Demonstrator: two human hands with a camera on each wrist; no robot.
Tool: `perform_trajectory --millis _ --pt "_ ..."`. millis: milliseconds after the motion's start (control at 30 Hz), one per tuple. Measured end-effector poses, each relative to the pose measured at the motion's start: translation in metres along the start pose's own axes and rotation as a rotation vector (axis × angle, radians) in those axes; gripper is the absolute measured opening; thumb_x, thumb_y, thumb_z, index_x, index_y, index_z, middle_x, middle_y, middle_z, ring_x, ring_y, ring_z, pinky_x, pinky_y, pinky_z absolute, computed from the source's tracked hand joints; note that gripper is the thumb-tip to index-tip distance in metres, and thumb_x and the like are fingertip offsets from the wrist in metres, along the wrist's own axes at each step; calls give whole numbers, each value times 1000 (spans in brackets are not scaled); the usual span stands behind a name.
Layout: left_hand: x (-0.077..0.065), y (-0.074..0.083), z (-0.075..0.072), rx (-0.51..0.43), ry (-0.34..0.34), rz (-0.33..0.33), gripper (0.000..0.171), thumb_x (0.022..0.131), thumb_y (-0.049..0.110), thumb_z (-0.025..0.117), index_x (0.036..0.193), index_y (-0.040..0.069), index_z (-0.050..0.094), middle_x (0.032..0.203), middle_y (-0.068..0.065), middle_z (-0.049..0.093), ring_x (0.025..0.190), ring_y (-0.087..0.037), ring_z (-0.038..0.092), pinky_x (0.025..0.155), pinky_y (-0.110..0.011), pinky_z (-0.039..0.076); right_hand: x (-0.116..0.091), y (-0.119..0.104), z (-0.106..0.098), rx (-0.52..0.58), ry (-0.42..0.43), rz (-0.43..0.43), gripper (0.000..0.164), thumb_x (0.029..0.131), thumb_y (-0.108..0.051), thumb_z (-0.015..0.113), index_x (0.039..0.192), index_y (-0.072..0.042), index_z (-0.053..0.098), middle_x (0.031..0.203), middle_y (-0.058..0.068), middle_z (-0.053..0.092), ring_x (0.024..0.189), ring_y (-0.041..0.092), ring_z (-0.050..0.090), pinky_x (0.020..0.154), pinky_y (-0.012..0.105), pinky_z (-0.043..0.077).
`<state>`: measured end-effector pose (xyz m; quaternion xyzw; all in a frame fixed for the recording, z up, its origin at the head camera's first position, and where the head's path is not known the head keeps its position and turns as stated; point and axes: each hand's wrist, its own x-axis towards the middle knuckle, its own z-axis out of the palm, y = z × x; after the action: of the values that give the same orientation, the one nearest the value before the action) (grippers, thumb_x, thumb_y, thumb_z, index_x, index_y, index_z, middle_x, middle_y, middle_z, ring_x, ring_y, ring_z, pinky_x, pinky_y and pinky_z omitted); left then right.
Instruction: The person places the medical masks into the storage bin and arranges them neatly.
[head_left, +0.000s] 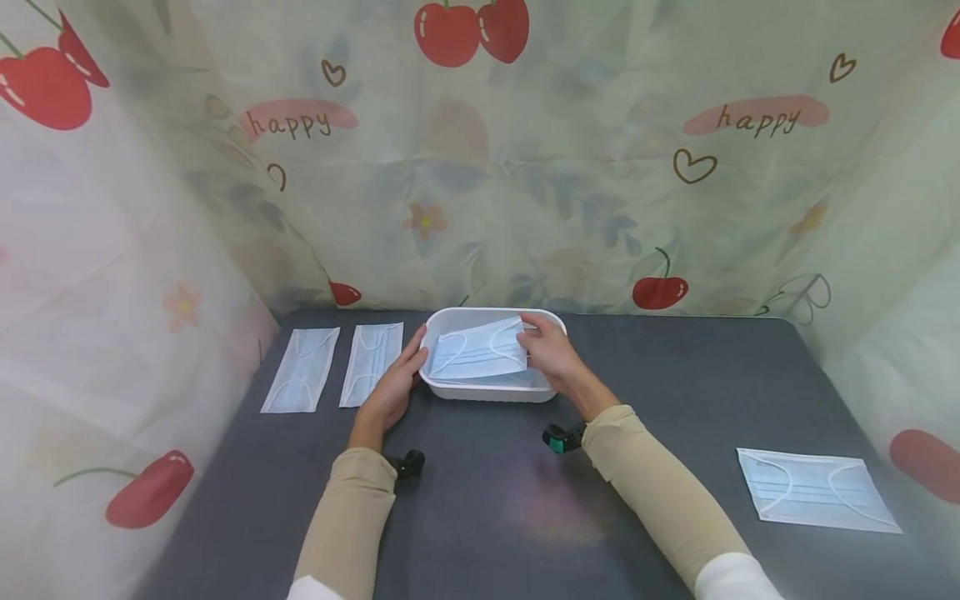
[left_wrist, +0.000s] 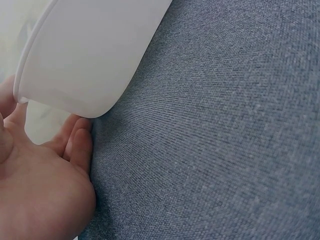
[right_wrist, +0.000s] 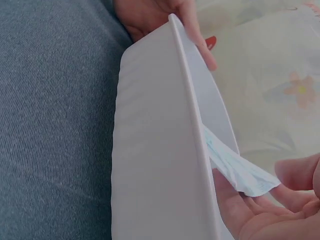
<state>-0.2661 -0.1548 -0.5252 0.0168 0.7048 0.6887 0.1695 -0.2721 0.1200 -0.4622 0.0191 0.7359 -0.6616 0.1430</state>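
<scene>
A white plastic tub (head_left: pixel 491 392) stands at the back middle of the table. My left hand (head_left: pixel 393 388) grips its left end, the thumb by the rim and the other fingers round the outside, some down by the base in the left wrist view. Between thumb and fingers my right hand (head_left: pixel 553 357) pinches the right edge of a light blue face mask (head_left: pixel 480 350), which lies tilted inside the tub. More blue-white material shows under this mask; how much is hidden. In the right wrist view the mask's edge (right_wrist: pixel 250 177) rises past the tub's rim.
Two flat face masks, one outer (head_left: pixel 302 371) and one inner (head_left: pixel 371 363), lie left of the tub. Another face mask (head_left: pixel 819 490) lies at the table's right front. A printed curtain (head_left: pixel 510 250) encloses the dark grey table (head_left: pixel 480 500) at the back and sides.
</scene>
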Motion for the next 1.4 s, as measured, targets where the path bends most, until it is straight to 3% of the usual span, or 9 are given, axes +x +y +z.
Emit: perform_trajectory --millis 167,400,667,867,1100,1400 --pt "0 0 1 1 -6 3 54 112 37 31 163 41 13 173 14 2 161 -14 -1 132 -48 4 -4 -1 -4 -114 21 -24 59 107 -15 48 162 -11 28 167 17 30 155 32 32 119 55 40" --pt "1 0 2 1 -8 2 54 112 38 32 163 42 14 173 14 3 161 -14 -2 132 -48 3 -12 -1 -13 -144 92 -101 59 105 -21 55 160 -16 34 164 13 38 151 32 40 121 46 40" --pt "2 -1 3 7 5 -13 54 112 38 32 163 43 14 173 15 4 162 -14 -2 132 -49 3 -23 1 -21 -192 101 -147 57 106 -21 54 159 -15 36 164 12 38 151 33 39 124 49 35" --pt "1 0 3 9 6 -16 53 113 36 31 163 43 14 173 14 4 162 -14 -1 132 -49 3 -32 -3 -26 -389 91 -210 60 106 -31 53 161 -18 32 167 8 33 155 33 32 124 52 32" --pt "-1 -1 4 10 -4 -11 54 113 35 31 163 42 13 174 13 2 162 -15 -2 132 -49 3 -39 -3 -30 -643 101 -318 64 105 -34 54 161 -16 30 167 13 31 155 34 28 125 58 28" --pt "-1 1 1 14 4 -13 53 113 36 31 163 44 13 173 14 2 161 -15 -3 132 -49 2 -46 2 -38 -818 89 -302 74 103 -43 57 163 -16 23 171 18 15 159 44 9 125 67 18"
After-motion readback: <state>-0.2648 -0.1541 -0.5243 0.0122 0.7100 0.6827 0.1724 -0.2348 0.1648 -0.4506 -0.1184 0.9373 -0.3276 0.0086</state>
